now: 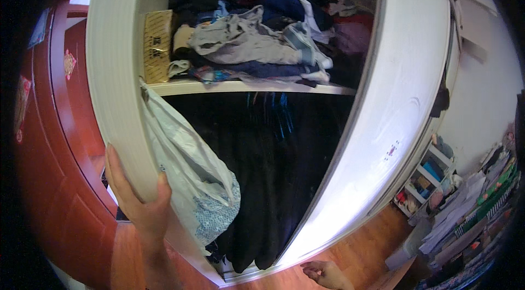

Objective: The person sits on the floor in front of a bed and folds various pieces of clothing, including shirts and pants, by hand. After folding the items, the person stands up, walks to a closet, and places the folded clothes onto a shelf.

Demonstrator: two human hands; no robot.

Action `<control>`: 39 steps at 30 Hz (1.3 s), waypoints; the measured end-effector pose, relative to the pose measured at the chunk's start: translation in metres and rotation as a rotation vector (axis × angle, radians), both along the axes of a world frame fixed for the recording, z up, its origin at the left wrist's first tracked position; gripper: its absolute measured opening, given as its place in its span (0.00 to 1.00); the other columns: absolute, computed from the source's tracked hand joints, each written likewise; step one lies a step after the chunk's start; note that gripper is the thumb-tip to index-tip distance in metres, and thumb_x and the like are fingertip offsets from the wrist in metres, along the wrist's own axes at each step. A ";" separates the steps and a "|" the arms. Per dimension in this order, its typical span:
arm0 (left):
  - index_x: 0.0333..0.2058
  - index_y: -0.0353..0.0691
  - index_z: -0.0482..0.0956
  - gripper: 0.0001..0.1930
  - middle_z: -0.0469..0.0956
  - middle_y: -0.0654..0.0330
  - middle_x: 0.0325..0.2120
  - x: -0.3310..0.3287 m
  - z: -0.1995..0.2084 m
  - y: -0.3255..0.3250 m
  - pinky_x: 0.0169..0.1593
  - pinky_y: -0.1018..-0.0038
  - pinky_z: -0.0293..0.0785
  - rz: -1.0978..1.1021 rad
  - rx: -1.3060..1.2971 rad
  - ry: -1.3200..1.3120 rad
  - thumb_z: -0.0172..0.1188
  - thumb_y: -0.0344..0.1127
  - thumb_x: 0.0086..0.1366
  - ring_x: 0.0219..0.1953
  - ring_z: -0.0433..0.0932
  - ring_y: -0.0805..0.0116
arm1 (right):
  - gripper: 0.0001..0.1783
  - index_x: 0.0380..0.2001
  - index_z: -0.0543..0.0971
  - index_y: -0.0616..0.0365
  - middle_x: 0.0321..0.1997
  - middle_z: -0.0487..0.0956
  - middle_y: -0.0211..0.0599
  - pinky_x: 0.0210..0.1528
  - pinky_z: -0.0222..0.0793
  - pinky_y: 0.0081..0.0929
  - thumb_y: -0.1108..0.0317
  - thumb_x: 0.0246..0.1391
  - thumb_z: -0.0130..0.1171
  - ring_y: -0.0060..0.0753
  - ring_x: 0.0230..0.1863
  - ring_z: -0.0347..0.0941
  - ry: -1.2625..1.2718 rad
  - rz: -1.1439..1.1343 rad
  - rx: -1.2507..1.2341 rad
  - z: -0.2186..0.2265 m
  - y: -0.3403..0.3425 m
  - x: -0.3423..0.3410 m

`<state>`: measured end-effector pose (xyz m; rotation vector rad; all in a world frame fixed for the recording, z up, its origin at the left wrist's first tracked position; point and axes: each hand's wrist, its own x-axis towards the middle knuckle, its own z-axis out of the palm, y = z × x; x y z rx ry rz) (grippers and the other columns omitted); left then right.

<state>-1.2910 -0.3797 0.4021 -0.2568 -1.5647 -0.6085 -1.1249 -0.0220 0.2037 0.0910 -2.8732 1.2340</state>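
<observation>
My left hand (pixel 139 194) grips the front edge of the white wardrobe side panel (pixel 116 82), its fingers on the outer face and its thumb on the inner side. Beside the thumb hangs a white plastic bag (pixel 186 153), with a blue-patterned part at its bottom. Low in the picture, my right hand (pixel 327 275) is in front of the wardrobe's base, fingers loosely bent and apart, with nothing seen in them. A white sliding door (pixel 372 126) stands to the right of the wardrobe opening.
Crumpled clothes (pixel 246 38) and a gold box (pixel 158 46) fill the upper shelf (pixel 219 88). Dark garments (pixel 257 180) hang below it. A red-brown door (pixel 60 180) is at left. A clothes pile (pixel 465 213) and white storage rack (pixel 424 180) are at right.
</observation>
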 end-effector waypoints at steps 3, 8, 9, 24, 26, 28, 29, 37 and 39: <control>0.64 0.39 0.52 0.44 0.57 0.46 0.62 0.007 0.002 0.001 0.63 0.56 0.56 -0.027 0.024 -0.006 0.59 0.25 0.45 0.62 0.59 0.47 | 0.14 0.42 0.81 0.52 0.33 0.81 0.44 0.35 0.72 0.34 0.63 0.52 0.55 0.38 0.30 0.77 -0.119 -0.065 -0.046 0.023 -0.007 0.029; 0.65 0.41 0.53 0.43 0.57 0.48 0.62 0.013 0.009 0.014 0.64 0.59 0.55 -0.060 0.079 -0.031 0.60 0.27 0.48 0.63 0.59 0.51 | 0.13 0.39 0.82 0.53 0.33 0.82 0.42 0.32 0.70 0.30 0.65 0.55 0.51 0.35 0.27 0.75 -0.169 -0.118 -0.125 -0.014 0.003 0.069; 0.65 0.41 0.53 0.43 0.57 0.48 0.63 0.013 0.010 0.017 0.64 0.60 0.55 -0.061 0.084 -0.042 0.60 0.28 0.49 0.63 0.58 0.51 | 0.13 0.38 0.82 0.54 0.33 0.82 0.41 0.31 0.70 0.29 0.66 0.55 0.50 0.35 0.26 0.75 -0.147 -0.134 -0.179 -0.032 0.008 0.079; 0.66 0.48 0.53 0.47 0.47 0.49 0.67 0.040 0.074 0.102 0.68 0.56 0.41 0.015 -0.481 -0.007 0.70 0.40 0.49 0.68 0.44 0.47 | 0.15 0.40 0.81 0.50 0.24 0.78 0.49 0.26 0.69 0.39 0.55 0.56 0.54 0.45 0.23 0.75 -0.018 -0.094 -0.028 -0.098 0.060 0.191; 0.66 0.46 0.53 0.47 0.48 0.51 0.67 0.017 0.109 0.112 0.69 0.56 0.42 0.047 -0.562 -0.020 0.69 0.46 0.50 0.68 0.45 0.49 | 0.18 0.46 0.75 0.58 0.30 0.79 0.49 0.29 0.71 0.35 0.61 0.54 0.58 0.40 0.25 0.75 0.007 -0.114 -0.113 -0.085 0.066 0.154; 0.66 0.46 0.52 0.45 0.48 0.50 0.67 -0.017 0.134 0.099 0.69 0.57 0.40 0.131 -0.623 -0.014 0.62 0.54 0.54 0.69 0.45 0.50 | 0.32 0.58 0.65 0.67 0.44 0.78 0.54 0.37 0.74 0.30 0.68 0.51 0.62 0.36 0.34 0.78 0.099 -0.039 -0.055 0.011 0.054 0.113; 0.66 0.45 0.51 0.45 0.48 0.50 0.67 -0.032 0.151 0.100 0.69 0.57 0.39 0.151 -0.639 0.020 0.59 0.58 0.56 0.69 0.44 0.51 | 0.31 0.59 0.65 0.64 0.55 0.71 0.58 0.42 0.75 0.30 0.68 0.52 0.61 0.40 0.45 0.75 0.517 -0.022 -0.074 -0.006 0.061 0.076; 0.67 0.58 0.46 0.51 0.46 0.50 0.67 -0.097 0.165 0.112 0.69 0.49 0.29 0.287 -0.740 -0.515 0.49 0.77 0.50 0.69 0.43 0.50 | 0.37 0.66 0.57 0.48 0.70 0.41 0.64 0.67 0.44 0.52 0.55 0.55 0.57 0.65 0.70 0.41 1.169 0.213 0.088 0.307 -0.032 -0.137; 0.67 0.57 0.49 0.52 0.51 0.49 0.66 -0.117 0.177 0.120 0.69 0.49 0.30 0.207 -0.794 -0.536 0.50 0.78 0.48 0.68 0.46 0.49 | 0.36 0.66 0.56 0.39 0.71 0.41 0.59 0.65 0.39 0.65 0.45 0.57 0.50 0.66 0.70 0.38 1.087 -0.018 0.341 0.350 -0.035 -0.193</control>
